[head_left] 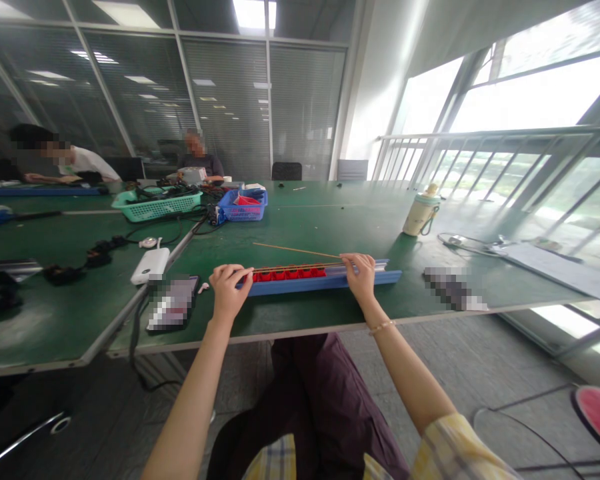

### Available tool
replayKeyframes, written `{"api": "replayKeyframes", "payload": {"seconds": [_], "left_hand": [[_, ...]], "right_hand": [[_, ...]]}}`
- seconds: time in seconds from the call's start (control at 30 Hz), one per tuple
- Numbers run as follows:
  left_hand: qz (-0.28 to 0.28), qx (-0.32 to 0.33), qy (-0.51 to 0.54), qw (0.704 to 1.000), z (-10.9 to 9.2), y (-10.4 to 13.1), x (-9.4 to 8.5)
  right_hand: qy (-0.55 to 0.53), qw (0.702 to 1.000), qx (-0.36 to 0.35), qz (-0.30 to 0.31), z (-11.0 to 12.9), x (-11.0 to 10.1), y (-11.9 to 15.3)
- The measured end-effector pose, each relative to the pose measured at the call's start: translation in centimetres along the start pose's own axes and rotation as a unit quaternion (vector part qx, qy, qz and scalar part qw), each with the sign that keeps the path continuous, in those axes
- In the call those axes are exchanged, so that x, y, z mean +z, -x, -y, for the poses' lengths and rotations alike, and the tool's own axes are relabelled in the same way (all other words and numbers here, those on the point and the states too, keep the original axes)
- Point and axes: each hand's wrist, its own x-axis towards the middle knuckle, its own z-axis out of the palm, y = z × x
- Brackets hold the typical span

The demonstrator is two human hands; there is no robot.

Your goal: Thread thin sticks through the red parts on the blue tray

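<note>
- A green tabletop (305,223) is stretching toward a glazed partition, where two people are sitting at the far side; windows and a railing are lining the right.
- A blue channel (300,287) is lying near the front edge, before the person, its long axis running left to right, the right end angling slightly away.
- Red pieces (293,274) are sitting in a row along its left part.
- The left hand (229,287) is pinching the left end of a near stick (300,267), which is running almost parallel with the channel, over the red pieces.
- The right hand (360,275) is grasping a far stick (295,249) by its right end; this one is slanting, its free tip pointing left and away. Whether that hand is also gripping the near stick, one cannot tell.
- A bottle (419,217) is standing upright beyond, rightward.
</note>
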Motion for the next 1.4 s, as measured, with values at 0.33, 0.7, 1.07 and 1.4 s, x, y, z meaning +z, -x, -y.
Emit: {"api": "replayKeyframes", "payload": {"seconds": [0.33,0.7,1.07,1.4], "left_hand": [[-0.001,-0.039,-0.004,0.999,-0.4,-0.1,-0.4],[0.003,-0.024,-0.022,0.999,-0.4,0.1,-0.2],[0.013,-0.013,-0.004,1.0,0.1,0.1,0.1],[0.01,-0.01,-0.015,1.0,0.0,0.2,0.1]], "right_hand": [[-0.009,0.997,-0.058,0.054,1.3,0.5,-0.1],[0.003,0.994,-0.067,0.082,1.3,0.5,-0.1],[0.032,0.995,-0.054,0.074,1.4,0.7,-0.1],[0.024,0.997,-0.038,0.055,1.0,0.6,-0.1]]}}
